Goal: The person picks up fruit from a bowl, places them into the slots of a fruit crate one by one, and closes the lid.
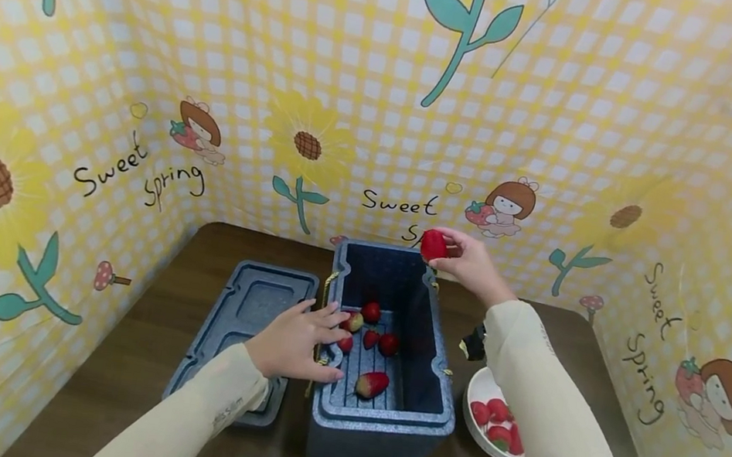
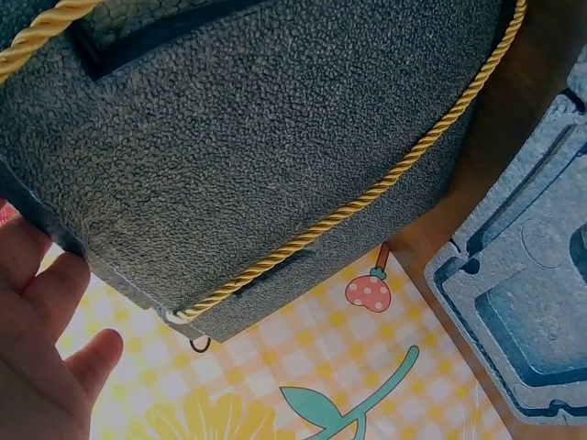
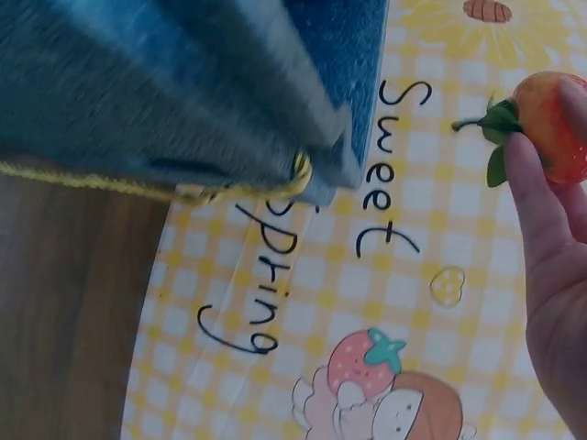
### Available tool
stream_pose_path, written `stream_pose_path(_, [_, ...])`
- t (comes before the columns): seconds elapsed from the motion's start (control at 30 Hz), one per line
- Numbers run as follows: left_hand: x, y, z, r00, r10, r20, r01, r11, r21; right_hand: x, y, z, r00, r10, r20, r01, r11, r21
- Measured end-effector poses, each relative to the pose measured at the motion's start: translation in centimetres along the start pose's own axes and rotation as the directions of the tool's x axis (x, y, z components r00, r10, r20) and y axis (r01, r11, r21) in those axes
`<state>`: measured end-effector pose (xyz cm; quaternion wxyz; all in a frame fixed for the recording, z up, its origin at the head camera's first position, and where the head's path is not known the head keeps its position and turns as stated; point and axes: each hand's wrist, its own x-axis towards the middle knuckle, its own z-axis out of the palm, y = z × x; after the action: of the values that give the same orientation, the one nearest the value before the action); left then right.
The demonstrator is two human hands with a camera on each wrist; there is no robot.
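My right hand [image 1: 473,265] pinches a red strawberry [image 1: 434,246] above the far right corner of a deep grey foam box [image 1: 378,443]. Green leaves and a short stem on this strawberry [image 3: 550,128] show in the right wrist view. With fingers spread, my left hand [image 1: 295,342] rests on the box's left rim. Inside, on the ribbed floor, lie several strawberries, among them a pale-tipped one [image 1: 372,385] near the front and a red one [image 1: 371,311] farther back. The left hand partly covers those along the left wall.
Left of the box lies its grey lid [image 1: 260,303] on the brown wooden table [image 1: 126,382]. To the right stands a white bowl [image 1: 496,455] with several strawberries, partly hidden by my right sleeve. Yellow rope [image 2: 367,194] runs along the box's side. A checked cloth [image 1: 375,66] surrounds the table.
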<state>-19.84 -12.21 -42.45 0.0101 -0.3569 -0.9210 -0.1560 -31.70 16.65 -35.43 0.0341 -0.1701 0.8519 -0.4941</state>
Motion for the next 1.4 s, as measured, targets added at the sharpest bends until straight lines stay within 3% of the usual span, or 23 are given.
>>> stream_pose_path(0.27, [0.2,0.2,-0.1,1.0,0.0,0.027,0.001,1.0,-0.017,1.6,-1.9,2.1,0.999,0.032,0.03,-0.032,0.999,-0.011])
stream_pose_path(0.5, [0.1,0.1,0.1,1.0,0.001,0.014,-0.001,1.0,-0.018,2.8,-2.5,4.3,0.998,-0.012,0.058,0.016,0.997,-0.069])
stream_pose_path(0.9, [-0.1,0.1,0.4,0.999,0.041,-0.033,-0.037,0.992,0.121,3.3,-0.9,6.3,0.993,0.066,0.098,-0.057,0.994,-0.089])
stream_pose_path(1.13, [-0.7,0.5,0.5,0.999,0.004,-0.032,0.004,0.97,0.241,3.3,0.0,7.8,0.984,0.085,0.159,-0.047,0.973,-0.227])
stream_pose_path(1.4, [-1.1,1.4,0.9,1.0,-0.017,-0.01,0.019,0.958,0.285,2.7,1.9,8.7,0.989,0.127,0.071,-0.109,0.97,-0.218])
